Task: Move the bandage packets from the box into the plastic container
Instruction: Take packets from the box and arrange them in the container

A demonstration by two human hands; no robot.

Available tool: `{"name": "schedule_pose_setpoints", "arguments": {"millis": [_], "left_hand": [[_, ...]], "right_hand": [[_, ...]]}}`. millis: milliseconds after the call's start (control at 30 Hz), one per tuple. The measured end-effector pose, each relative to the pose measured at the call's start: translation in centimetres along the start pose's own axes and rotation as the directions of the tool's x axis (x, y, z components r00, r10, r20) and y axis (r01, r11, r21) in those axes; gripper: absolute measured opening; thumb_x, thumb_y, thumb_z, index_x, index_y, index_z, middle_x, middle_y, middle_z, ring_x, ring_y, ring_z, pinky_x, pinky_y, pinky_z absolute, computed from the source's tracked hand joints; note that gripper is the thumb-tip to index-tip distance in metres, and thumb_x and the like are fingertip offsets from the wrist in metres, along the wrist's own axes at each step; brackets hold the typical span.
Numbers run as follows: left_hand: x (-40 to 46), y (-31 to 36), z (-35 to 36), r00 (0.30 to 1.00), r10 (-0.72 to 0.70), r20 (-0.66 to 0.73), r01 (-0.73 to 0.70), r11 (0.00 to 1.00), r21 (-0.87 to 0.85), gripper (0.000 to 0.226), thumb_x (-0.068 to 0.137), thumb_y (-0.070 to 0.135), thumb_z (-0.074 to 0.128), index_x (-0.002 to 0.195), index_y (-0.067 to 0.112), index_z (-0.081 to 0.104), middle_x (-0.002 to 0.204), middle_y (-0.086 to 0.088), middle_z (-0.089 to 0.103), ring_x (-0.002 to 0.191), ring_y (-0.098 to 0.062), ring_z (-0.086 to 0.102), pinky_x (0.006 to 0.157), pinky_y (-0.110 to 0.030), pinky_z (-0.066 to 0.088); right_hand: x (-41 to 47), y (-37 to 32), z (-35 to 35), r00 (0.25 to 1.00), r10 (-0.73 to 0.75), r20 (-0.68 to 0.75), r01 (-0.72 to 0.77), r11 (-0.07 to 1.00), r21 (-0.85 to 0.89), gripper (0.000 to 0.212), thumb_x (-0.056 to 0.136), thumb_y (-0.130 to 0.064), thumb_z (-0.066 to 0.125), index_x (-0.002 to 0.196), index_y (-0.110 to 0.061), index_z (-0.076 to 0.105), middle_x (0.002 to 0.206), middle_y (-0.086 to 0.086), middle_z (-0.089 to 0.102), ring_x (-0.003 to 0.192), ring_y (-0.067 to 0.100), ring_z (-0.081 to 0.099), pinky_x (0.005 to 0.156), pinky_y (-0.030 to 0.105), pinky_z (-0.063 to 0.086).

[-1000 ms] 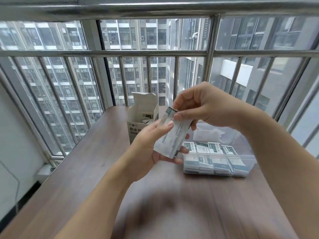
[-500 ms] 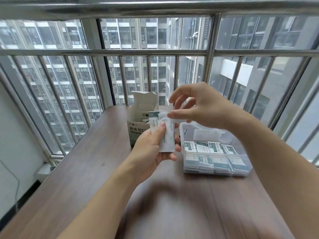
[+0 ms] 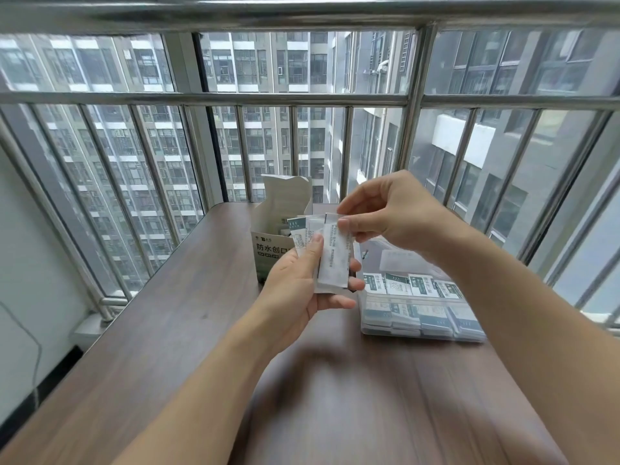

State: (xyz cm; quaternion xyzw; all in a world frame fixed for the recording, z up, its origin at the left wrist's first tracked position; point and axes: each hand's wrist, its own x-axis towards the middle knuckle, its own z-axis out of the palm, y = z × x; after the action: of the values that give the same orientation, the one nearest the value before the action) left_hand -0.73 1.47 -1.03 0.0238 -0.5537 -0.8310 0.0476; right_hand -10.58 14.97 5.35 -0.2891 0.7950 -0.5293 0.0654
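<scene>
My left hand [image 3: 298, 283] holds a small fan of white bandage packets [image 3: 330, 260] upright above the table, thumb across their front. My right hand [image 3: 389, 213] pinches the top edge of the frontmost packet between thumb and forefinger. Behind the packets stands the open white and green cardboard box [image 3: 268, 236], its flap raised. To the right lies the clear plastic container [image 3: 466, 333], lidless, with a row of packets [image 3: 416, 285] lined up inside.
The brown wooden table [image 3: 188, 330] runs to a steel window railing [image 3: 208, 99] at the back and left. A white wall and a thin cable [image 3: 33, 350] lie left of the table. My right forearm crosses above the container's right side.
The packets turned from a slanted bundle to an upright fan in my left hand. My right hand shifted from gripping the bundle's top to pinching the front packet's top edge.
</scene>
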Motion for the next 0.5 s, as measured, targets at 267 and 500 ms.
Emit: {"name": "schedule_pose_setpoints", "arguments": {"millis": [267,500], "left_hand": [[0.0,0.4,-0.1,0.996,-0.028,-0.083,0.024,0.998,-0.055,0.037,0.107,0.032,0.04,0.113,0.001,0.06,0.079,-0.012,0.073,0.063,-0.018,0.07,0.043,-0.023,0.054],[0.2,0.8,-0.5,0.989,-0.059,-0.135,0.034,0.982,-0.186,0.046,0.106,0.044,0.039,0.112,0.009,0.069,0.081,-0.004,0.076,0.066,-0.014,0.072,0.047,-0.022,0.054]], "right_hand": [[-0.8,-1.6,-0.8,0.805,-0.568,-0.17,0.52,0.814,-0.258,0.01,0.084,-0.005,0.079,0.093,-0.009,0.076,0.084,-0.003,0.075,0.073,0.009,0.072,0.067,0.02,0.06],[-1.9,-2.0,2.2,0.82,-0.443,0.364,0.562,0.742,-0.365,0.006,0.083,-0.001,0.078,0.083,-0.007,0.077,0.078,0.002,0.073,0.07,0.014,0.071,0.069,0.034,0.06]]}}
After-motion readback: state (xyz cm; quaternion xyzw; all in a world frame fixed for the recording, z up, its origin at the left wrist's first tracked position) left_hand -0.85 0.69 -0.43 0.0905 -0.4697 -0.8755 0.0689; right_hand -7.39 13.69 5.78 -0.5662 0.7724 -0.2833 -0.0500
